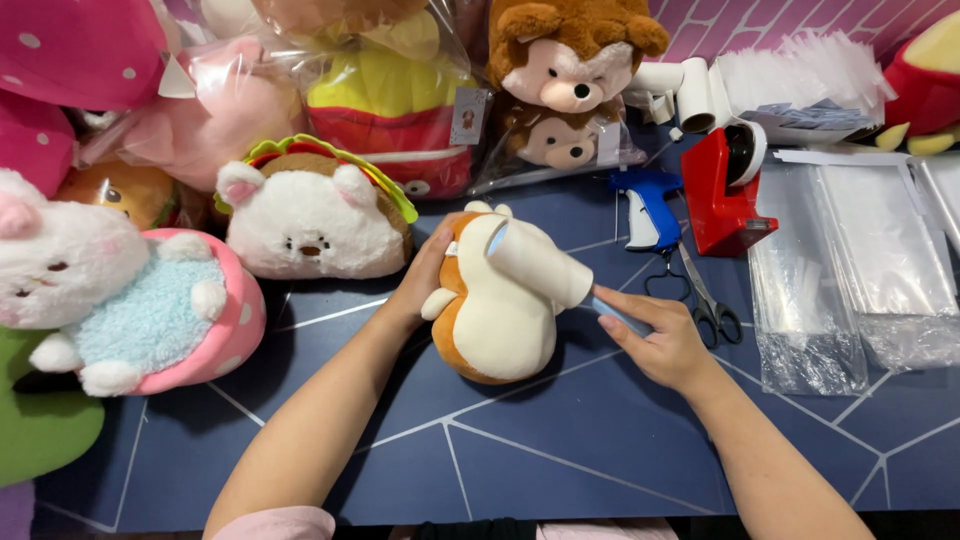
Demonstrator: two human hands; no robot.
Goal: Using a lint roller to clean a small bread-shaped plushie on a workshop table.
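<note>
- Left hand (pixel 425 275) cups the back of the orange-and-cream plush animal (pixel 495 310), which lies mid-table on the dark blue mat with pale lines (pixel 560 440); fingers are wrapped round its upper side, pinning it.
- Right hand (pixel 655 340) pinches a thin pale-blue strip (pixel 612 312) at the mouth of the rolled cream-white paper tube (pixel 540 262) lying across the toy; fingers are narrow, closed on the strip.
- To do this well, I'd judge: hold the toy firm with the left and draw the strip straight, so the roll doesn't spring open.
- Packaging: a stack of clear plastic bags (pixel 850 280) sits on the right, with more clear sleeves (pixel 800 70) at the top.
- A bagged yellow-and-red plush (pixel 395 110) carries a small pale rectangular hang tag (pixel 467 115).
- Red tape dispenser (pixel 725 190), blue tagging gun (pixel 650 205) and black-handled scissors (pixel 705 300) lie between toy and bags.
</note>
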